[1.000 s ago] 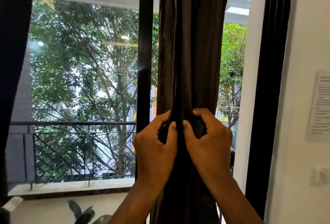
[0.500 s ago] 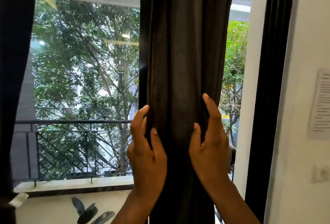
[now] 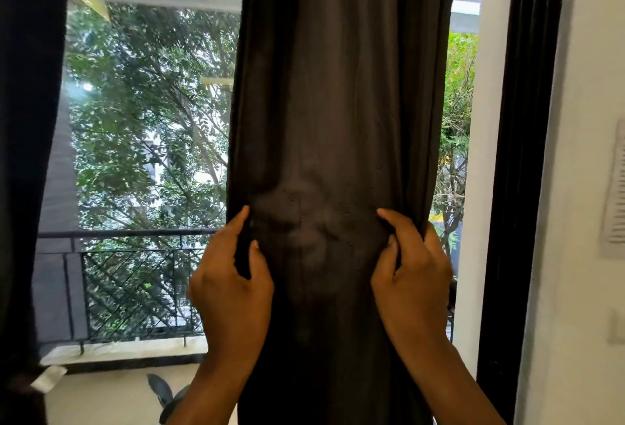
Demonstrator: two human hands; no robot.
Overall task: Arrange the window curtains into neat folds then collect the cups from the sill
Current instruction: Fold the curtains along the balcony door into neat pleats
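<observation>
Far left: another dark curtain panel [image 3: 27, 154] hangs at the frame edge. Left hand [image 3: 233, 292] pinches the left edge of the dark brown curtain [image 3: 338, 103], thumb in front, fingers wrapped behind. Curtain hangs mid-window as a gathered column, matte soft weave, vertical pleats, puckered between the hands. Right hand [image 3: 411, 286] grips the right edge, fingers curled into the cloth. To fold well: keep both pinches level, take equal-width pleats, stack toward centre, smooth downward so the pucker drops out. No cups visible; sill [image 3: 118, 352] only partly in view.
</observation>
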